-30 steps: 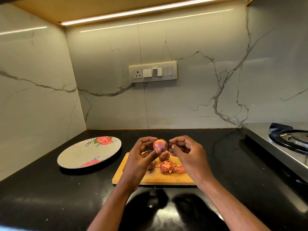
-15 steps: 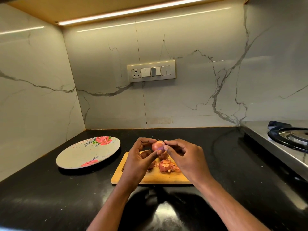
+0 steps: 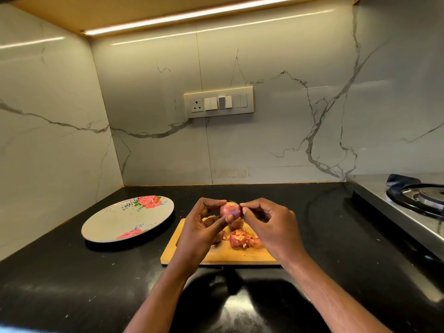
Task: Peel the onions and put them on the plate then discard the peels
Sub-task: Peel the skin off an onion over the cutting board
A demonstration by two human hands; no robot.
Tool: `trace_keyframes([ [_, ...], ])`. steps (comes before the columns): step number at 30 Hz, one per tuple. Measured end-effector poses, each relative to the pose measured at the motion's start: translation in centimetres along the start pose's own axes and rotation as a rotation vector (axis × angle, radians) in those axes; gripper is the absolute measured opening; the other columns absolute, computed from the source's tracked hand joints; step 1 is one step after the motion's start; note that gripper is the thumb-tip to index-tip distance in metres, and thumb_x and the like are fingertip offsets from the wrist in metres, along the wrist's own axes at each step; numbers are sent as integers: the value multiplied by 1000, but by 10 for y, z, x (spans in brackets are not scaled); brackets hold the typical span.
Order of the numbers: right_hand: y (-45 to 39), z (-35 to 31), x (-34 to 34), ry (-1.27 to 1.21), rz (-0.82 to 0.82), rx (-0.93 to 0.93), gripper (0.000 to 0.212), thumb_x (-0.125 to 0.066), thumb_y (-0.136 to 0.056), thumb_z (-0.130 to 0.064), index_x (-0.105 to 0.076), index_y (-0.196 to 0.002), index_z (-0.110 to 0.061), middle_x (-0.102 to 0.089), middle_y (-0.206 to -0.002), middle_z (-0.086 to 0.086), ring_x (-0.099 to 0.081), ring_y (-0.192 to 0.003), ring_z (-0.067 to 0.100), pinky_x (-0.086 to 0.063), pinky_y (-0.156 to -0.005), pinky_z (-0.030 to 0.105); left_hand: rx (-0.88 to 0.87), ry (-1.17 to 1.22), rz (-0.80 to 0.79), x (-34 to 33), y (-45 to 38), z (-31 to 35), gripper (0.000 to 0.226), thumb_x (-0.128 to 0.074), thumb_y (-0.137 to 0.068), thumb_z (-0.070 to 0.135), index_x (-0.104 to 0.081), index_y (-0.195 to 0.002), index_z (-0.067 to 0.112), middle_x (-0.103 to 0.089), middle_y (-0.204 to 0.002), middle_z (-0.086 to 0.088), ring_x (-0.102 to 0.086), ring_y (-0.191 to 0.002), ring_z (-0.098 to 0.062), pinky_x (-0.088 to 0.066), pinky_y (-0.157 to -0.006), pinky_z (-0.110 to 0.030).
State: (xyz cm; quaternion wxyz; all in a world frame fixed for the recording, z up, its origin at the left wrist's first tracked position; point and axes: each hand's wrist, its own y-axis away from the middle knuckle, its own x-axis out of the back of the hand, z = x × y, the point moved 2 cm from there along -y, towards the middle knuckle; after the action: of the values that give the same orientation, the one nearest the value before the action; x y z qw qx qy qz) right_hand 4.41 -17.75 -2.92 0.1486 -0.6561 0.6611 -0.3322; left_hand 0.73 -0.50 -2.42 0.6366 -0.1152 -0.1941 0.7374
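Two hands are working above the cutting board (image 3: pixel 240 257) at 6 o'clock on the black table (image 3: pixel 72 284). Left hand (image 3: pixel 201 230) is still pinching the onion (image 3: pixel 230 210); right hand (image 3: pixel 271 224) has closed in, its grip nipping the onion's right side. Peels (image 3: pixel 242 239) are lying beneath. Plate (image 3: pixel 115 219) is sitting bare at 9 o'clock, stove (image 3: pixel 418 200) at 3 o'clock.

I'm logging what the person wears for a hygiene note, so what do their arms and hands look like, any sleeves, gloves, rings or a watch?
Both forearms are bare up to the frame's lower edge, with no sleeve in view. The left hand and right hand wear no gloves, and no ring, watch or bracelet shows on the sides facing the head camera. The nails are too small to judge.
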Motion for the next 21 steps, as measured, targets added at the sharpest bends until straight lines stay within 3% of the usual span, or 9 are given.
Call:
trace_keyframes([
  [6,0,-8,1,-96,-26,-4,15,-77,-88,-27,-75,-103,-25,-75,-92,-15,-70,-91,-2,-55,-76,13,-2,23,16,0,-1,-1,43,-79,-74,23,-62,-113,19,-71,-108,12,-72,-103,-12,-58,-76,-24],
  [14,0,-9,1,-65,14,-7,28,-81,-84,-19,-66,-107,-23,-74,-86,-12,-70,-81,-3,-54,-72,11,-15,1,-17,-1,0,0,43,-79,-71,25,-61,-110,20,-71,-106,17,-72,-102,-9,-59,-74,-23],
  [21,-3,-5,4,-87,59,-68,24,-78,-87,-15,-63,-106,-21,-73,-85,-7,-71,-77,3,-57,-70,18,-9,1,-44,0,-1,-2,44,-78,-77,23,-60,-116,17,-70,-114,5,-70,-104,-7,-57,-78,-21],
])
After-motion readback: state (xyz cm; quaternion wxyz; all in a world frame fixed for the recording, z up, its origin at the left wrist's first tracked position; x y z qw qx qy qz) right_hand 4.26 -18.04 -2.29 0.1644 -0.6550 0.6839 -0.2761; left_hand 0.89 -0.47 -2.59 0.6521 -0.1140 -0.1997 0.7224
